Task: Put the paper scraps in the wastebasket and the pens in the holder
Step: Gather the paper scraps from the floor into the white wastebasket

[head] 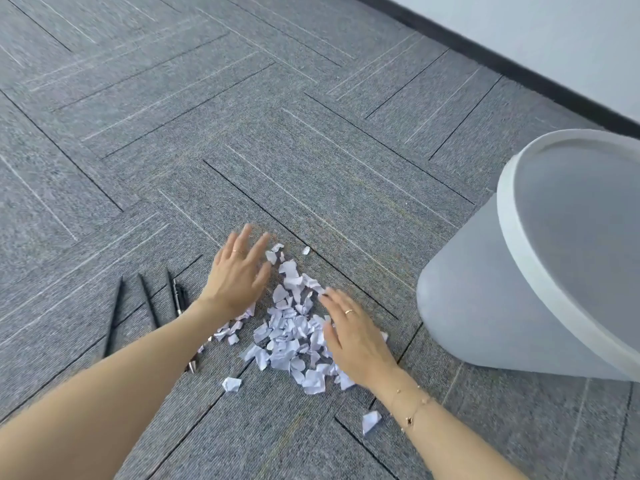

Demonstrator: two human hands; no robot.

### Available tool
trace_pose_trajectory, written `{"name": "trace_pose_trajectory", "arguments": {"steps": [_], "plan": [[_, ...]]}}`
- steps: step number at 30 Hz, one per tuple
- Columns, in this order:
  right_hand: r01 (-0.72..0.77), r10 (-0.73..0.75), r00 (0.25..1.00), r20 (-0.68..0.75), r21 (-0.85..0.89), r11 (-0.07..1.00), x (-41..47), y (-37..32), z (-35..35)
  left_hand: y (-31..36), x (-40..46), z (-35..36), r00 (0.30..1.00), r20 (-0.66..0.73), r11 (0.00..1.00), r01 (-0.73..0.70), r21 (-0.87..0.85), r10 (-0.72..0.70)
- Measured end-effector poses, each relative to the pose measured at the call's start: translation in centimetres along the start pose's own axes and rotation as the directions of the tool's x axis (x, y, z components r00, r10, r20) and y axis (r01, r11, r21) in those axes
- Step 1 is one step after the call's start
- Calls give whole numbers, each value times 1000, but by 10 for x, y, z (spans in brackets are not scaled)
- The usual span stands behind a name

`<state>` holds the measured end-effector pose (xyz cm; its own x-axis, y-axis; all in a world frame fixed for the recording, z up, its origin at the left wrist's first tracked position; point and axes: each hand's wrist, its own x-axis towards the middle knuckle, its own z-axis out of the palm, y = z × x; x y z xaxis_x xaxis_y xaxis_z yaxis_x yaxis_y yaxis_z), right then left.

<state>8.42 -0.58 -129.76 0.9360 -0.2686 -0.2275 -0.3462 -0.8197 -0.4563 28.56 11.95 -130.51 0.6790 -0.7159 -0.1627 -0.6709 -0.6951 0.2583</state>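
Observation:
A heap of small white paper scraps lies on the grey carpet in the lower middle. My left hand is flat with fingers spread at the heap's left edge. My right hand lies flat with straight fingers on the heap's right edge. Neither hand holds anything. Several black pens lie on the carpet left of my left forearm; another pen's tip shows from under that forearm. A grey wastebasket with a white rim stands to the right of the heap. No pen holder is in view.
Stray scraps lie apart from the heap: one below it, one by my right wrist, one at the far side. A white wall with a dark skirting board runs along the upper right. Grey carpet stretches ahead.

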Motion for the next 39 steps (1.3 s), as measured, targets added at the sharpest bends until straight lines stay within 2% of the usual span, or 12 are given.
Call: {"name": "trace_pose_trajectory", "arguments": {"steps": [2, 5, 8, 10, 12, 16, 21, 31, 33, 36, 38, 39], "plan": [[15, -15, 1000, -18, -8, 1000, 1, -3, 0, -1, -8, 4, 995, 92, 999, 19, 30, -22], [-61, 62, 996, -67, 17, 998, 20, -2, -9, 3, -30, 1, 985, 156, 997, -80, 20, 76], [-104, 102, 993, -57, -34, 994, 53, -1, -23, 2, -33, -8, 981, 108, 987, -160, -28, 162], [-94, 88, 994, -67, -79, 992, 75, -5, -31, -1, -16, -16, 989, 44, 988, -140, -59, 143], [-88, 85, 995, -42, -58, 994, 92, -11, -36, -1, 2, -24, 985, 78, 987, -147, -64, 151], [-44, 50, 996, 80, -73, 996, 103, -21, -32, 9, 19, -30, 960, 191, 975, -216, 53, 203], [27, -13, 994, 108, -127, 992, 81, -23, -21, 17, 1, -9, 923, 299, 962, -269, 45, 244], [32, -27, 996, 90, -53, 998, -11, -27, 3, 0, -91, 7, 935, 252, 968, -248, -43, 251], [33, -29, 997, 72, -59, 998, -30, -31, 8, -2, -106, 13, 949, 193, 967, -238, -89, 251], [-62, 59, 996, -71, -40, 997, -54, -26, 12, 0, -116, 8, 988, -23, 985, -153, -86, 151], [-206, 210, 949, -236, 43, 978, -69, -19, 19, 3, -119, 4, 994, -107, 994, -47, -102, 36], [-281, 305, 906, -293, 122, 952, -77, -17, 23, 4, -122, 4, 994, -103, 992, 4, -129, -17]]}}
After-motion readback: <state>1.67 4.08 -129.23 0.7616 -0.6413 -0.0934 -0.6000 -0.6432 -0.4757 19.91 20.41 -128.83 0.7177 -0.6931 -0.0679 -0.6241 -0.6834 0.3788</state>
